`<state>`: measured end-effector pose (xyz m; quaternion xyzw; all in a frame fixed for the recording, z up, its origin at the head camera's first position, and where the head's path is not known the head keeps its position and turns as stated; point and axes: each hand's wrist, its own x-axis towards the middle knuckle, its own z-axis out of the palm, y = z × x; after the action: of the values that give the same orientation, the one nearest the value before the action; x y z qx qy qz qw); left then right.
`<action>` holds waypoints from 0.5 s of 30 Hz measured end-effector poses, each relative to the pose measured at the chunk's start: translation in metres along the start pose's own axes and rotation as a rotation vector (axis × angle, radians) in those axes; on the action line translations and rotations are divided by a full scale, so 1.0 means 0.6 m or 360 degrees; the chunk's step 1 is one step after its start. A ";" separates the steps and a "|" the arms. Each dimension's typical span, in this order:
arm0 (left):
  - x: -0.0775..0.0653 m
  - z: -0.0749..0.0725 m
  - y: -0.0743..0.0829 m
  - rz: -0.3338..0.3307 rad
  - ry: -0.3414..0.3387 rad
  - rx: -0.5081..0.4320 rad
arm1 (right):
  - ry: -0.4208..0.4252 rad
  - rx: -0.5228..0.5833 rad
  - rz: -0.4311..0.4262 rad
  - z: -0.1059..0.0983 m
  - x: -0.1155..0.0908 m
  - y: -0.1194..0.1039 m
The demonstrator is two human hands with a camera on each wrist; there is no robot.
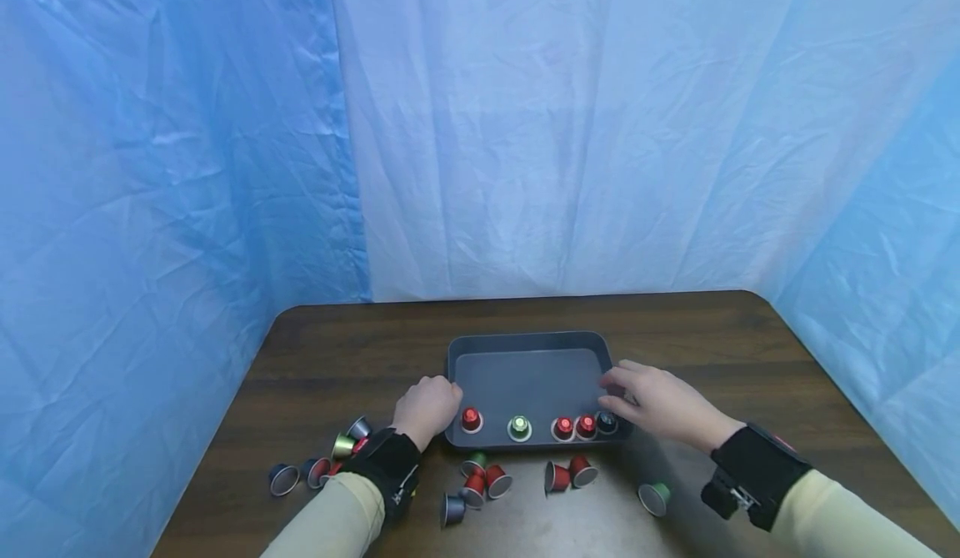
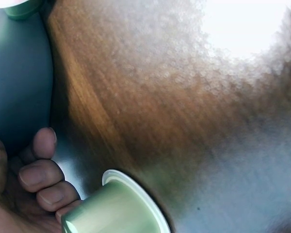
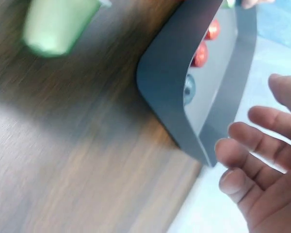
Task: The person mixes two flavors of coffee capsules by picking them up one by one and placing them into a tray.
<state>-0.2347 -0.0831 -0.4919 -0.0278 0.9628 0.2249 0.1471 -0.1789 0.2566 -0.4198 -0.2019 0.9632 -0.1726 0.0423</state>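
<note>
A dark grey tray point(image 1: 525, 343) lies on the wooden table. Along its near side stand a red coffee capsule point(image 1: 471, 419), a green capsule point(image 1: 519, 427), two more red capsules point(image 1: 563, 428) and a dark capsule point(image 1: 607, 422). My left hand point(image 1: 427, 409) grips the tray's left rim; its curled fingers point(image 2: 41, 174) show beside the tray wall in the left wrist view. Over the tray's right side is my right hand point(image 1: 663, 404), its spread, slightly bent fingers point(image 3: 240, 138) holding nothing. The right wrist view shows it apart from the rim.
Left of the left forearm lies a loose group of capsules point(image 1: 283, 480), partly hidden by the wrist. Several red, green and dark capsules point(image 1: 498, 481) lie in front of the tray. Another green capsule point(image 1: 655, 498) is at the front right. Blue sheeting point(image 1: 562, 124) surrounds the table.
</note>
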 end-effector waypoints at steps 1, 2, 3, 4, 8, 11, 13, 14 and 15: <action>0.000 0.000 0.000 0.0004 0.0003 0.0001 | -0.0001 0.0005 0.0011 -0.002 -0.004 0.002; 0.000 0.000 0.000 0.0008 0.0006 0.0000 | -0.0002 0.0013 0.0019 -0.004 -0.008 0.005; 0.001 0.001 -0.001 0.0013 0.0009 0.0001 | -0.0007 0.0027 0.0023 -0.005 -0.013 0.008; 0.000 0.001 -0.001 0.0016 0.0012 0.0001 | -0.0013 0.0036 0.0019 -0.007 -0.017 0.010; 0.000 0.000 -0.001 0.0019 0.0017 0.0000 | -0.0058 0.0094 -0.0051 -0.009 -0.035 0.025; 0.000 -0.001 -0.001 0.0016 0.0012 0.0001 | -0.0127 0.0134 -0.0106 -0.005 -0.047 0.036; 0.000 0.000 -0.001 0.0014 0.0011 0.0002 | -0.0196 0.0171 -0.0139 -0.002 -0.056 0.043; 0.000 0.000 -0.001 0.0013 0.0011 0.0004 | -0.0238 0.0189 -0.0152 0.000 -0.060 0.046; 0.000 0.000 -0.001 0.0013 0.0011 0.0004 | -0.0282 0.0205 -0.0162 0.001 -0.064 0.049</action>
<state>-0.2345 -0.0835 -0.4924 -0.0245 0.9637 0.2242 0.1430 -0.1547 0.2973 -0.4305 -0.2619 0.9311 -0.2175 0.1312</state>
